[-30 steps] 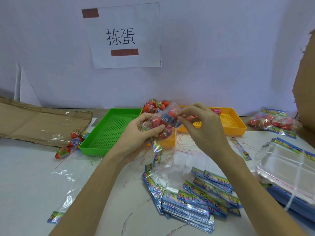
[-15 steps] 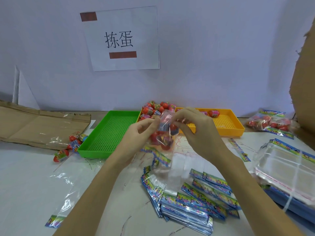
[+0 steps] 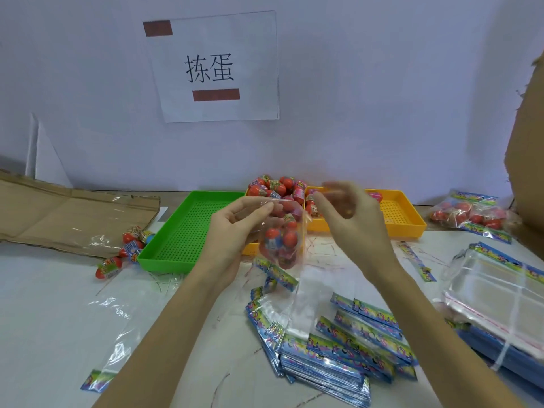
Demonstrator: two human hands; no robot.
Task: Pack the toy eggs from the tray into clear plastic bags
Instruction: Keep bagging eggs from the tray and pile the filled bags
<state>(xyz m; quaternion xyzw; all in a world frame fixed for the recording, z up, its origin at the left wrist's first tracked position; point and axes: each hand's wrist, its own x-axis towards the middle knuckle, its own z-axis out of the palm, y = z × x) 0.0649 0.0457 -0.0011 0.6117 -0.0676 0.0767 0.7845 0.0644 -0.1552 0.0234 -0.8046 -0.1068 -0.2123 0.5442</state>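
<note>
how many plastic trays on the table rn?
2. Green tray left of centre, holding nothing visible; orange tray to its right with eggs piled at its left end, partly hidden behind the hands.

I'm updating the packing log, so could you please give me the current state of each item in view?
Clear plastic bag: holds eggs, hanging from left hand.
Right hand: blurred, off the bag.
Green tray: no eggs.
Yellow tray: eggs piled at its left end.
Packed bags: filled, lying at right.

A paper sign [image 3: 216,67] hangs on the wall above flattened cardboard [image 3: 67,214] lying at left.
</note>
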